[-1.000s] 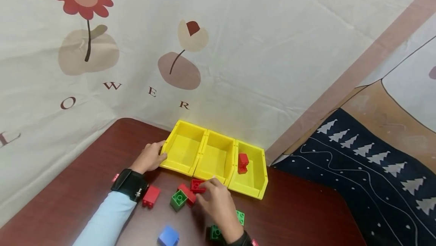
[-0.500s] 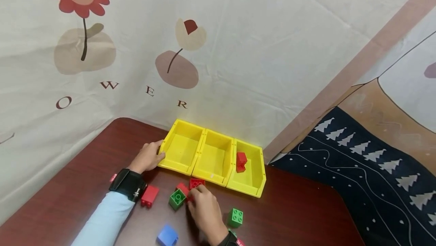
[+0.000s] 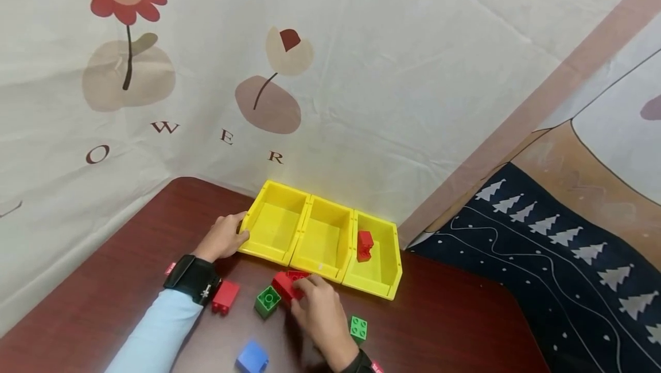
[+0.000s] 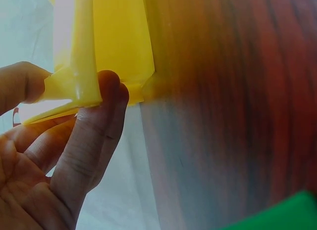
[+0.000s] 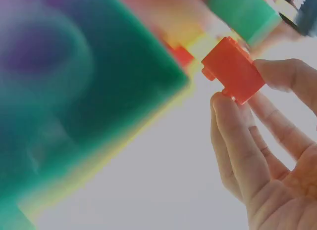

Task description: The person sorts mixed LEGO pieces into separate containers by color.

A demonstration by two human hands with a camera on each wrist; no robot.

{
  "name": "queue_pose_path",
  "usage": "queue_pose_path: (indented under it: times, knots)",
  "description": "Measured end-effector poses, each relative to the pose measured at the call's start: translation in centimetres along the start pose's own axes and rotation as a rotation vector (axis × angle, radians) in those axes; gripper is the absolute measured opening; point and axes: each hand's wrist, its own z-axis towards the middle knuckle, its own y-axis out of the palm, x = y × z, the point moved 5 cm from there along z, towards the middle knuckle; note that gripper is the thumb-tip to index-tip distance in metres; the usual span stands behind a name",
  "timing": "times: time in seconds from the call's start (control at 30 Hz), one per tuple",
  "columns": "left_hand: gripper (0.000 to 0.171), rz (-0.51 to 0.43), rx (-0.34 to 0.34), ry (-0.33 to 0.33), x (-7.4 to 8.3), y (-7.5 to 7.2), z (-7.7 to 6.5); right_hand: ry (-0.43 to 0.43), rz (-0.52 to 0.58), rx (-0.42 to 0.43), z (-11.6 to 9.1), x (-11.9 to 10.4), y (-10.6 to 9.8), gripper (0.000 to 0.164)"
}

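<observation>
My left hand point(image 3: 223, 237) grips the left end of a yellow three-compartment tray point(image 3: 293, 264); in the left wrist view, thumb and fingers point(image 4: 81, 151) lie on either side of its yellow wall point(image 4: 85, 52). A red toy building brick point(image 3: 284, 286) is pinched by my right hand point(image 3: 326, 313). The right wrist view has this red brick point(image 5: 234, 71) between thumb and fingertips. Just behind it, partly hidden, is another red brick point(image 3: 298, 275), and a green brick point(image 3: 267, 302) stands close to its left. One red brick piece point(image 3: 364, 245) stands in the tray's right compartment.
Near the left wrist lies a red brick point(image 3: 225, 296). A blue brick point(image 3: 252, 357) sits toward the front, and a green brick point(image 3: 358, 329) right of my right hand. The brown table point(image 3: 444, 310) meets a printed fabric wall point(image 3: 361, 132) behind the tray.
My right hand has come down to the red brick, pinched it and shifted it slightly, so it now covers part of the red brick behind. The left hand stays on the tray.
</observation>
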Motion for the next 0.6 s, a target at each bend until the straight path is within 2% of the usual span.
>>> queue_pose_path:
  times: [0.13, 0.27, 0.4, 0.6]
  knots:
    - [0.059, -0.004, -0.005, -0.006, 0.1, -0.1, 0.0, -0.006, 0.042, 0.084, 0.5, 0.9, -3.2, 0.022]
    - [0.059, -0.001, -0.01, -0.011, 0.1, -0.2, 0.0, 0.049, 0.034, 0.163, 1.4, 3.1, -6.5, 0.021]
    - [0.059, 0.001, -0.008, -0.009, 0.1, -0.2, -0.1, 0.203, 0.012, 0.19, 2.2, 6.8, -8.9, 0.02]
    - [0.059, -0.002, -0.02, -0.021, 0.2, 0.0, -0.2, 0.431, -0.052, 0.119, 3.3, 12.0, -10.1, 0.026]
